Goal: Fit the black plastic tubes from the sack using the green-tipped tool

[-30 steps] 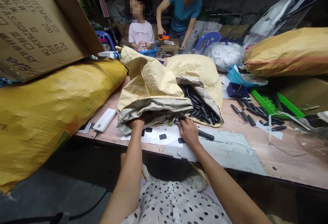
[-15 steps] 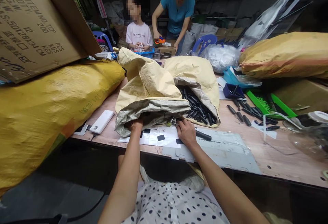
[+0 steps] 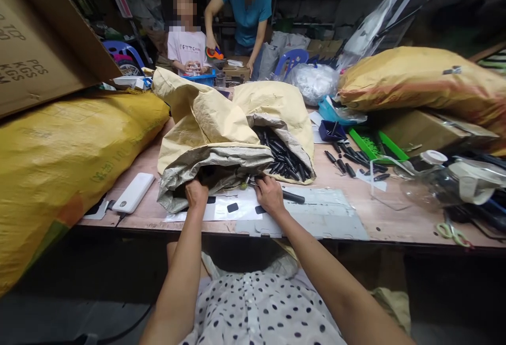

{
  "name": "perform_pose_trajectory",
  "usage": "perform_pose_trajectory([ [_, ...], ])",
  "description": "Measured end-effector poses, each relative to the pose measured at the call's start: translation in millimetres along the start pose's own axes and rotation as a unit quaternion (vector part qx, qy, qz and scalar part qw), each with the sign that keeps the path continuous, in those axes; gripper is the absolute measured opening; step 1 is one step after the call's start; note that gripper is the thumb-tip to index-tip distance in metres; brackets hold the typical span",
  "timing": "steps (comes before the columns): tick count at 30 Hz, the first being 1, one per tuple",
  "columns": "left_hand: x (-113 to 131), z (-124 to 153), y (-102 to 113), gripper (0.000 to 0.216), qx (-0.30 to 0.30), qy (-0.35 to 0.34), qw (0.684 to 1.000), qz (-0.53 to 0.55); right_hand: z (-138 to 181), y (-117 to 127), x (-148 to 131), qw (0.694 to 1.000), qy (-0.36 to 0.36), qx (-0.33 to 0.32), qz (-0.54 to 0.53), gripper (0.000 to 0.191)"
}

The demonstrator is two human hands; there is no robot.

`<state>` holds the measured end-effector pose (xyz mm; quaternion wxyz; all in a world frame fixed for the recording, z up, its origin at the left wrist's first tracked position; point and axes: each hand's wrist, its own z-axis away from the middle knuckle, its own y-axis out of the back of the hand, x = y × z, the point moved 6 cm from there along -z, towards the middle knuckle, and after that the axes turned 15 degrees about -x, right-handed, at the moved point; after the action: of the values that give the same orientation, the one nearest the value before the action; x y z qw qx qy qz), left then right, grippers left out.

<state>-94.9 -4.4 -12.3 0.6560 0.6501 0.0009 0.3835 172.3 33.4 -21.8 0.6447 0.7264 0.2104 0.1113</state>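
Observation:
A tan woven sack (image 3: 221, 118) lies open on the wooden table (image 3: 395, 213), full of black handles (image 3: 282, 158). My left hand (image 3: 196, 193) reaches under the sack's grey folded lip, its fingers hidden there. My right hand (image 3: 269, 195) is closed on a black-handled tool (image 3: 293, 197) at the sack's mouth, a thin metal tip (image 3: 249, 181) poking out to its left. Below both hands lies a white sheet with black pads (image 3: 233, 208).
A big yellow sack (image 3: 67, 155) and a cardboard box (image 3: 35, 45) crowd the left. A white power bank (image 3: 132, 192) lies near the front edge. Loose black handles (image 3: 348, 163), a green tray (image 3: 373, 145), another yellow sack (image 3: 419, 79) and scissors (image 3: 453, 232) are right. Two people work at the far side.
My view has swung to the right, so everything has slid left in the picture. Both hands stay at the sack's mouth with hardly any movement.

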Motion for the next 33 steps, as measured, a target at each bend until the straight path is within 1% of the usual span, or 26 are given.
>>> perform_pose_trajectory([
  [2,8.6,15.9,1.2,0.041,0.031,-0.051,0.998,0.036,-0.8,1.4,-1.1,1.0,-0.002,-0.005,0.001,0.016],
  [4,20.9,36.8,-1.3,0.043,0.055,-0.15,0.984,0.081,-1.5,2.4,-2.2,1.0,-0.002,-0.008,0.002,0.017],
  [5,27.2,47.8,-5.2,0.044,0.052,-0.206,0.972,0.101,-1.8,2.7,-2.6,1.0,-0.002,-0.01,0.003,0.017],
  [6,32.8,58.0,-10.9,0.045,0.037,-0.258,0.958,0.118,-2.1,2.8,-2.8,1.0,-0.003,-0.012,0.003,0.017],
  [8,40.5,73.3,-25.5,0.049,-0.021,-0.334,0.933,0.136,-2.7,2.8,-3.0,1.0,-0.007,-0.015,0.002,0.017],
  [10,42.6,80.0,-39.6,0.054,-0.084,-0.367,0.916,0.138,-3.2,2.4,-3.1,1.0,-0.009,-0.017,-0.001,0.018],
  [11,41.7,80.0,-44.6,0.056,-0.107,-0.369,0.913,0.135,-3.4,2.1,-3.1,1.0,-0.009,-0.018,-0.003,0.018],
  [13,37.3,75.5,-49.4,0.056,-0.13,-0.358,0.916,0.125,-3.7,1.1,-3.0,1.0,-0.009,-0.022,-0.007,0.02],
  [17,27.9,62.8,-47.4,0.045,-0.119,-0.325,0.933,0.099,-4.9,0.3,-2.5,0.999,-0.008,-0.029,-0.011,0.022],
  [21,26.1,58.4,-46.9,0.019,-0.109,-0.315,0.939,0.088,-7.2,2.7,-0.9,0.998,-0.015,-0.052,-0.021,0.022],
  [23,26.5,58.0,-47.5,0.012,-0.11,-0.308,0.941,0.091,-6.4,6.0,-0.7,0.997,-0.017,-0.063,-0.031,0.022],
  [27,29.0,59.0,-47.9,0.014,-0.12,-0.302,0.941,0.094,4.6,17.3,-6.1,0.997,-0.002,-0.05,-0.066,0.029],
  [31,31.8,60.5,-46.5,0.014,-0.122,-0.306,0.94,0.092,22.7,26.4,-16.0,0.99,0.012,-0.022,-0.141,0.039],
  [33,32.7,60.7,-46.5,0.013,-0.122,-0.307,0.939,0.093,30.3,27.5,-21.2,0.984,0.017,-0.024,-0.177,0.041],
])
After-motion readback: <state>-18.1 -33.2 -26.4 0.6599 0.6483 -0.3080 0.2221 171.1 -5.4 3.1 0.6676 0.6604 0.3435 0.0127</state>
